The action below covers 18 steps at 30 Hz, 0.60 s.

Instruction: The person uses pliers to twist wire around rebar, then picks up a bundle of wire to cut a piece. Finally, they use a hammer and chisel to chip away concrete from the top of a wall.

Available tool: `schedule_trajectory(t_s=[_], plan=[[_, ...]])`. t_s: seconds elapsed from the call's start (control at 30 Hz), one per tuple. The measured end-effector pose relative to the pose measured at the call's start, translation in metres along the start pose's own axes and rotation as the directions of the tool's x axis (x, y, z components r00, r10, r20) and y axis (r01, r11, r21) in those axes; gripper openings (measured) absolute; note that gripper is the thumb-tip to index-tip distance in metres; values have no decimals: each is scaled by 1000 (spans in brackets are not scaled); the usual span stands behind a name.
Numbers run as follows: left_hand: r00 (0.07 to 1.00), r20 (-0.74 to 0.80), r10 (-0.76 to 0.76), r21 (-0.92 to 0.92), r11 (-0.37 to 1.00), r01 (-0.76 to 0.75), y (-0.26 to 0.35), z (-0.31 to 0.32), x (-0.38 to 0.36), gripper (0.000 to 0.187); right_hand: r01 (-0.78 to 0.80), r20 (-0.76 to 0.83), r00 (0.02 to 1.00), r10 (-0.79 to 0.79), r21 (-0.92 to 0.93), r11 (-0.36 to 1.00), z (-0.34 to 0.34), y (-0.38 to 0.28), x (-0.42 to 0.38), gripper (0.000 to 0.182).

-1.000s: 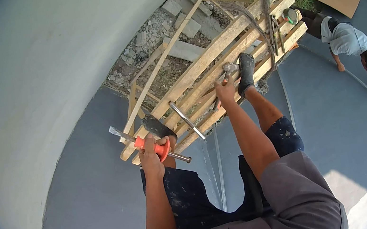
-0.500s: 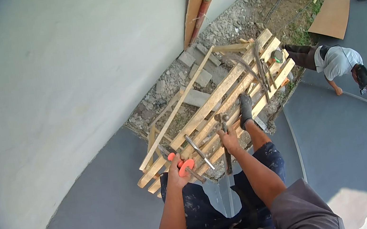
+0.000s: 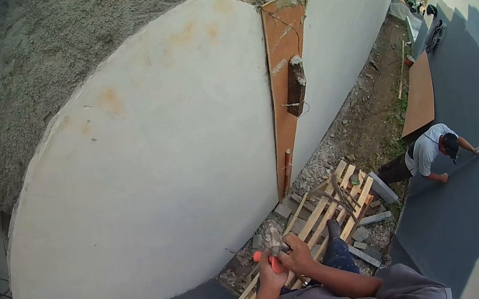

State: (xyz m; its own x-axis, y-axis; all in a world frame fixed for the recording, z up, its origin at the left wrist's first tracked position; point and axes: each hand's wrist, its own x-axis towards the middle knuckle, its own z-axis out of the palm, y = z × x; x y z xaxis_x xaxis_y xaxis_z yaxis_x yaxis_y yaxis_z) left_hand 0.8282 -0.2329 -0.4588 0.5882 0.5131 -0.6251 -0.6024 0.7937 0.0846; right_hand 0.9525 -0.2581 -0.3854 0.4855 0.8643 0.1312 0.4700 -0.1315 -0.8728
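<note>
My left hand (image 3: 270,277) is closed around a chisel with an orange hand guard (image 3: 277,264); much of the chisel is hidden behind my fingers. Close against it, my right hand (image 3: 297,257) grips a hammer (image 3: 279,249), whose head shows near the guard. Its handle is mostly covered by my hand and forearm. Both hands are held above a platform of wooden slats (image 3: 316,215), on which my foot in dark footwear (image 3: 333,228) rests.
A white wall (image 3: 156,175) rises ahead, with a brown board (image 3: 283,48) and a wood block (image 3: 296,87) fixed on it. Bent dark metal pieces (image 3: 341,196) lie on the slats. At right, a person in a light shirt (image 3: 431,150) leans over a grey wall (image 3: 478,193). Rubble lies below.
My view has tilted up towards the wall. My hands have come together, bringing the hammer and the chisel close to each other. The person at right still leans over the grey surface.
</note>
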Motion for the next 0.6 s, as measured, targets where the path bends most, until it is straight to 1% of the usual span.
schedule_trajectory(t_s=[0.07, 0.1, 0.13, 0.17, 0.2, 0.23, 0.33, 0.4, 0.43, 0.53, 0.57, 0.6], plan=[[994, 87, 58, 148, 986, -71, 21, 33, -13, 18, -96, 63, 994, 89, 122, 988, -30, -28, 12, 32], [990, 130, 52, 162, 984, -73, 28, 55, -28, 20, -91, 11, 996, 91, 263, 961, -36, -29, 13, 36], [983, 155, 100, 344, 927, -148, 30, 85, -43, 26, -203, 77, 979, 188, 343, 917, -53, -34, 16, 36], [973, 182, 144, 509, 832, -219, 31, 119, -58, 31, -318, 156, 948, 277, 412, 854, -76, -39, 21, 36], [960, 210, 184, 652, 705, -278, 30, 149, -70, 38, -435, 248, 900, 358, 464, 772, -96, -43, 24, 36], [930, 305, 204, 739, 565, -366, 31, 175, -79, 49, -427, 251, 904, 345, 507, 749, -115, -46, 27, 35], [811, 531, 245, 660, 482, -577, 26, 246, -83, 44, -382, 256, 924, 284, 620, 685, -156, -39, 47, 33], [804, 557, 207, 559, 622, -548, 29, 293, -83, 40, -352, 255, 936, 242, 679, 645, -168, -23, 59, 32], [798, 573, 189, 503, 688, -524, 29, 315, -80, 40, -331, 270, 943, 196, 688, 646, -171, -9, 63, 28], [760, 621, 192, 508, 640, -577, 29, 373, -63, 40, -314, 287, 945, 157, 656, 686, -176, 4, 63, 26], [751, 633, 188, 488, 656, -575, 27, 392, -61, 41, -334, 304, 939, 163, 682, 651, -177, 8, 70, 25], [743, 644, 183, 471, 670, -574, 25, 412, -61, 41, -328, 300, 941, 159, 681, 655, -183, 10, 76, 24]])
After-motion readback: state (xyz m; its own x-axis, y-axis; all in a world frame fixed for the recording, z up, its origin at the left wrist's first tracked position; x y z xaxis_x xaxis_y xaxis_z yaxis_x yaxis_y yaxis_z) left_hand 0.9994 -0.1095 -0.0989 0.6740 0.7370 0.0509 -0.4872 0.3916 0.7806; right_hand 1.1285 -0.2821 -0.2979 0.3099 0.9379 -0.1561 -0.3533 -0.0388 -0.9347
